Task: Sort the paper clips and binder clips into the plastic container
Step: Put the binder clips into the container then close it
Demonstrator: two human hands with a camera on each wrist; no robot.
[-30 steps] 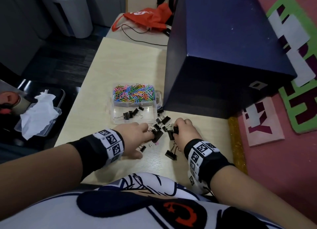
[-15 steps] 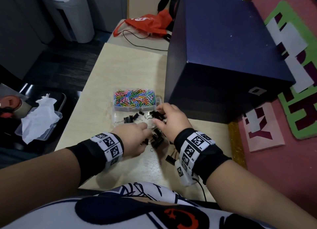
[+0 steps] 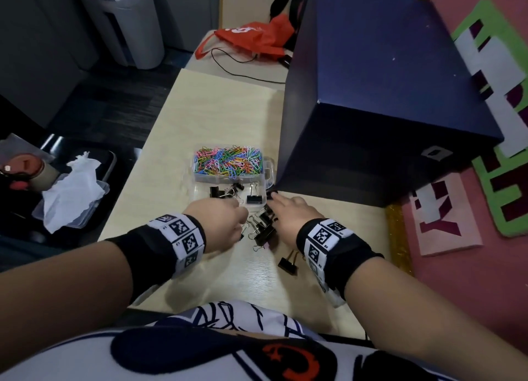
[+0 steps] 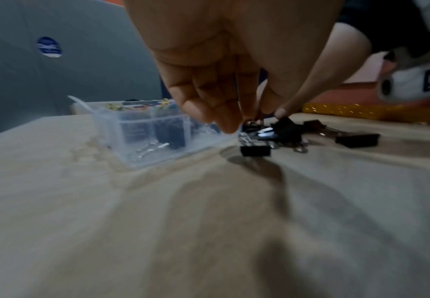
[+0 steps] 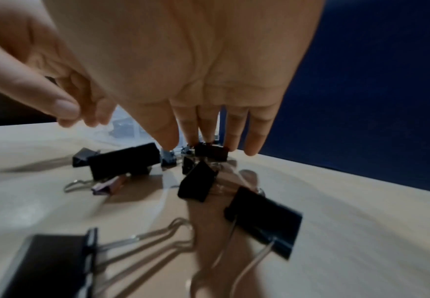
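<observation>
The clear plastic container (image 3: 197, 180) holds coloured paper clips (image 3: 228, 161) in its far compartment and a few black binder clips (image 3: 253, 198) in the near one. A pile of binder clips (image 3: 264, 228) lies on the table just in front of it, between my hands. My left hand (image 3: 243, 215) sits at the pile's left; in the left wrist view its thumb and fingers (image 4: 249, 121) pinch the wire handle of a binder clip (image 4: 256, 150). My right hand (image 3: 273, 200) reaches over the pile's far end, straight fingertips (image 5: 190, 139) touching a binder clip (image 5: 212, 153).
A large dark blue box (image 3: 380, 103) stands right beside the container and the right hand. One binder clip (image 3: 288, 264) lies apart near my right wrist. A red bag (image 3: 254, 39) and a cable lie at the table's far end. Left of the table is a tray with tissue (image 3: 71, 192).
My right hand carried a binder clip to the container's near compartment and has come back down to the pile. My left hand has stayed at the pile's left side.
</observation>
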